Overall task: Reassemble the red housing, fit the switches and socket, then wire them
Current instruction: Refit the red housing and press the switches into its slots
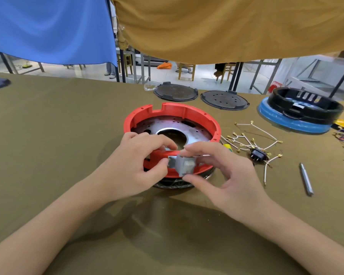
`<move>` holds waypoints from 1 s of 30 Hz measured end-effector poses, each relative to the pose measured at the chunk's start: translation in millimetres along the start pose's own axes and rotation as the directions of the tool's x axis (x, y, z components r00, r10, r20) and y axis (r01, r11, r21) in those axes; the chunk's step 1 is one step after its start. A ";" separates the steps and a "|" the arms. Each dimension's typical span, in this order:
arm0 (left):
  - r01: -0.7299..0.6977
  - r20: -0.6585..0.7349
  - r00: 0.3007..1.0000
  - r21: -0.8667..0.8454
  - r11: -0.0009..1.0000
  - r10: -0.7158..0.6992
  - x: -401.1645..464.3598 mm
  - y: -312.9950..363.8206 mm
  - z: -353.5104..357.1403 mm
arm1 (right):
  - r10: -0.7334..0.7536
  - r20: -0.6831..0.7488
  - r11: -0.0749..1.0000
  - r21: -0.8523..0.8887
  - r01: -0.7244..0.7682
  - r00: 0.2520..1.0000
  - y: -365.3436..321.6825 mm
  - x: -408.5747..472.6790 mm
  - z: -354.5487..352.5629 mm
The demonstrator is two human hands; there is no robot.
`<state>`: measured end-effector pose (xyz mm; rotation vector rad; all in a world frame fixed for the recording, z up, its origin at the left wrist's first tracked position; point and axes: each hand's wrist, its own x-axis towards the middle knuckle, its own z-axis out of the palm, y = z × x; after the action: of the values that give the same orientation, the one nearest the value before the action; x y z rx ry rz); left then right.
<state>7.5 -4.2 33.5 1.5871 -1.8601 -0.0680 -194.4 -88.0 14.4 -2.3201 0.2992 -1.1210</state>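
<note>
Olive cloth is covering the worktop [48, 135], with blue and tan sheets hanging behind it. At the centre a red housing [172, 124] — a shallow ring with a metal plate inside — is lying flat, its open side facing up. Both hands are working at its near rim. The right hand [226, 175] is pinching a small grey switch [185, 165] between thumb and fingertips, holding it against the outside of the rim. The left hand [135, 165] is curling its fingers over the rim beside the switch, steadying the ring; its grip is on the housing.

Judging by this, the switch-fitting step is under way, with wiring not yet started. The switch's pale face is pointing toward the camera; its long axis cannot be told. Next, it likely needs lining up with the rim opening and a firm push.

To the right, loose wires [252, 139], a black socket [258, 155] and a screwdriver bit [306, 178] are waiting.
</note>
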 end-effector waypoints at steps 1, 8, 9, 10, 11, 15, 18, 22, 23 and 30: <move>0.001 0.010 1.000 -0.016 1.000 -0.001 0.0 -0.1 -0.6 | -0.041 0.008 0.998 -0.050 0.042 0.999 1.1 0.1 1.4; -0.059 0.059 0.996 -0.036 0.998 0.061 -0.8 0.2 -4.1 | -0.172 -0.006 0.979 -0.112 0.170 0.985 6.5 0.6 9.3; -0.066 0.062 0.996 -0.019 0.998 0.067 -0.5 0.2 -3.6 | -0.181 -0.012 0.978 -0.108 0.179 0.983 7.1 -0.1 10.5; -0.069 0.061 0.996 -0.006 0.998 0.069 -0.5 0.0 -3.3 | -0.188 -0.016 0.977 -0.110 0.185 0.982 7.6 -1.2 11.4; -0.070 0.056 0.996 0.001 0.998 0.069 -0.4 -0.3 -3.2 | -0.190 -0.015 0.975 -0.115 0.187 0.982 8.0 -2.1 12.3; -0.078 0.046 0.996 0.009 0.997 0.078 -1.5 -1.8 -2.9 | -0.153 -0.036 0.986 -0.074 0.150 0.988 8.9 -3.3 15.5; -0.087 0.045 0.995 0.018 0.996 0.086 -2.2 -2.7 -2.2 | -0.151 -0.077 0.988 -0.043 0.148 0.986 9.7 -3.4 18.7; -0.091 0.056 0.994 0.027 0.996 0.089 -0.6 -3.4 -0.8 | -0.172 -0.065 0.983 -0.078 0.167 0.983 12.5 -2.4 18.9; -0.092 0.056 0.994 0.025 0.995 0.090 -0.3 -3.8 -0.6 | -0.167 -0.063 0.983 -0.082 0.161 0.984 13.1 -1.7 18.4; -0.100 0.058 0.994 0.034 0.994 0.098 0.9 -7.5 1.9 | -0.142 -0.094 0.961 -0.251 0.115 0.985 14.9 1.6 14.9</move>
<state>12.8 -7.6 29.1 1.5297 -1.9910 -0.0345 -181.3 -95.4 -0.4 -2.5265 0.3494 -1.3476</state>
